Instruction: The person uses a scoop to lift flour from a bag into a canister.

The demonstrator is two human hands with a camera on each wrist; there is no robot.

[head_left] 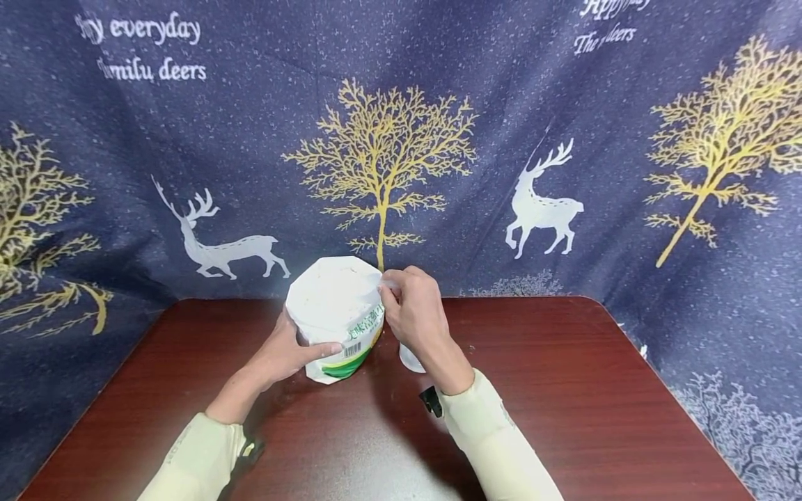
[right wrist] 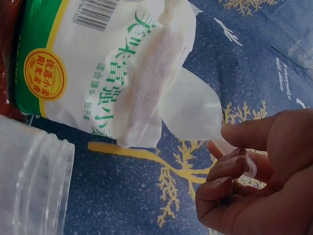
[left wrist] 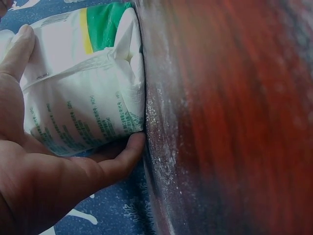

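A white flour bag (head_left: 335,296) with green lettering and a green-and-yellow base stands upright on the table. My left hand (head_left: 291,348) grips its near left side, thumb across the front by the barcode. The left wrist view shows the fingers of my left hand (left wrist: 58,171) around the bag's printed side, low near the table. My right hand (head_left: 413,306) pinches the handle of a translucent plastic scoop (right wrist: 193,107) at the bag's right top edge. The scoop's bowl is partly hidden behind the bag's rim. Beneath the right hand stands a clear plastic container (right wrist: 34,176), mostly covered in the head view.
The dark red wooden table (head_left: 532,390) has a light dusting of white powder along its edge in the left wrist view. A blue cloth (head_left: 438,174) printed with deer and golden trees hangs right behind the table.
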